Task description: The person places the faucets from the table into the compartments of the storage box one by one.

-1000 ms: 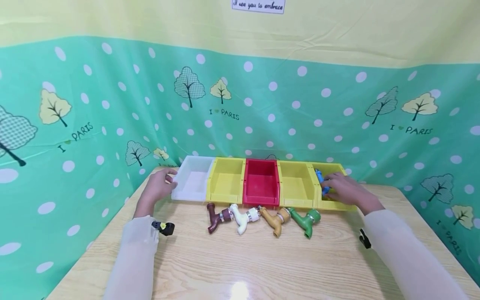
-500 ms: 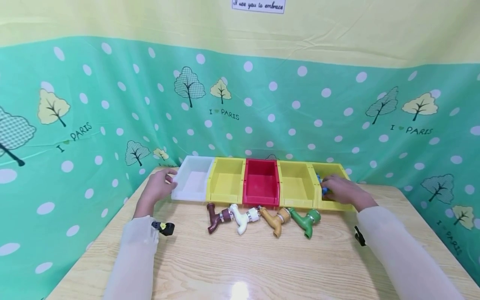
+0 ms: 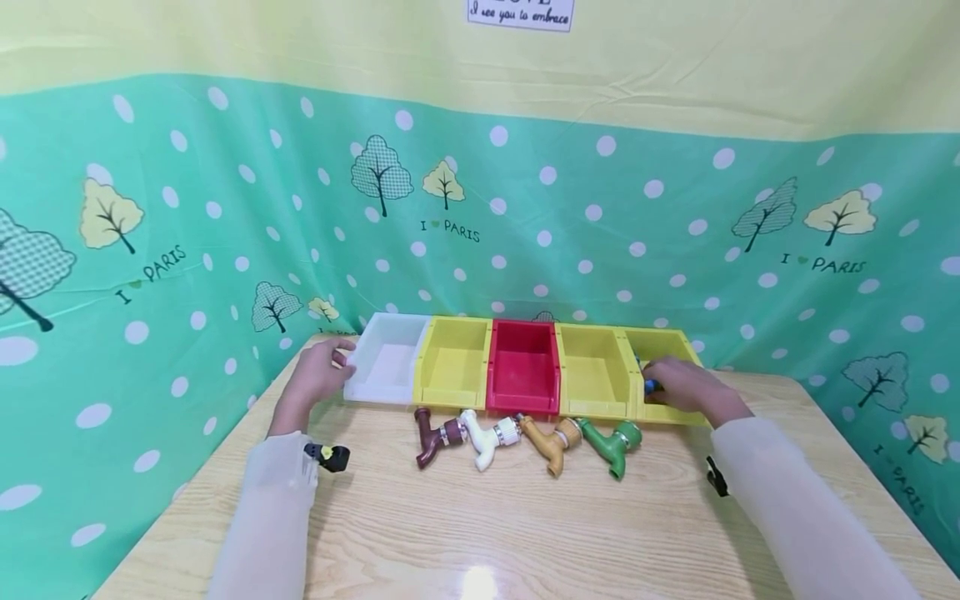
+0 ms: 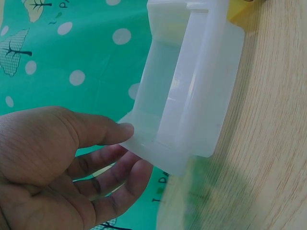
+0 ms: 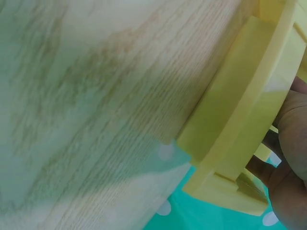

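At the left end of a row of bins, my left hand (image 3: 318, 371) pinches the side wall of a white bin (image 3: 381, 392). In the left wrist view the thumb lies on the rim of that bin (image 4: 184, 110), fingers beneath. My right hand (image 3: 684, 387) reaches into the rightmost yellow bin (image 3: 667, 412). There its fingers hold a blue tap (image 3: 651, 386), mostly hidden behind the hand. The right wrist view shows the hand (image 5: 290, 143) at the yellow bin's rim (image 5: 249, 115), but the tap is out of sight.
Between the end bins stand a yellow bin (image 3: 453, 396), a red bin (image 3: 522, 402) and another yellow bin (image 3: 597, 407). Before them on the wooden table (image 3: 510, 525) lie a maroon tap (image 3: 429, 442), a white tap (image 3: 486, 437), an orange-brown tap (image 3: 551, 442) and a green tap (image 3: 611, 446).
My right hand has moved slightly left and lower into the rightmost bin, and less of the blue tap shows. The left hand keeps its place on the white bin.
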The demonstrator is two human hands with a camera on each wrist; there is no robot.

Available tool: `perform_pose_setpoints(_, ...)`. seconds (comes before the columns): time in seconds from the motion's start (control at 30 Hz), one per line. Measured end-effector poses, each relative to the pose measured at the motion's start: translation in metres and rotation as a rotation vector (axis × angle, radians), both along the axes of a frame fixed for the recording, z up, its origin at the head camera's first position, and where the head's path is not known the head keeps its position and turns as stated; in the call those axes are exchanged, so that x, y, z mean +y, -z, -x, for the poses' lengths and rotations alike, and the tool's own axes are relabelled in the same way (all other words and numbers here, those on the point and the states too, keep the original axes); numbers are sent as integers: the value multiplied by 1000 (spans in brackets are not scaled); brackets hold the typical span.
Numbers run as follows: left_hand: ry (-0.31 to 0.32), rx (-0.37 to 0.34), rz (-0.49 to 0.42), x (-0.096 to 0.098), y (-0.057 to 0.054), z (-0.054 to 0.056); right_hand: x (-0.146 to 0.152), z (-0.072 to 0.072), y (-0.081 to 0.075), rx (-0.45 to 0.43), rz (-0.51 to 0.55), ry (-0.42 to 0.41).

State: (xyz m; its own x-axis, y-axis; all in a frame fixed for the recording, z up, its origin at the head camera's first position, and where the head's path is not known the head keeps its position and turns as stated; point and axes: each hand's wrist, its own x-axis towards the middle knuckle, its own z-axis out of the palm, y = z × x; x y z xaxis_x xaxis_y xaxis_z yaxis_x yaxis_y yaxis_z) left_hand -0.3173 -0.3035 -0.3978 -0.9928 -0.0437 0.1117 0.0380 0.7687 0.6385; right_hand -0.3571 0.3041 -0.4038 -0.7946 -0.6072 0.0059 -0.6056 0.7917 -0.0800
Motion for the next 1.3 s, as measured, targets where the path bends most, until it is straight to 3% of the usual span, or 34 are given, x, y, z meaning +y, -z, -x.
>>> perform_pose_setpoints(0.4,1,-6,2,0,1,1,4,-27,-13,157,136,-65)
perform_pose_setpoints(0.63,5,-6,8,1,-1,1,1,-49,-23,276,135,1)
perform_pose_setpoints(0.83,-2,-15,3,-1,-2,-2,-15,-67,-28,296,145,-39)
perform_pose_setpoints(1.3,9,-3,0,-2,2,0,-42,-84,-9,293,123,-159)
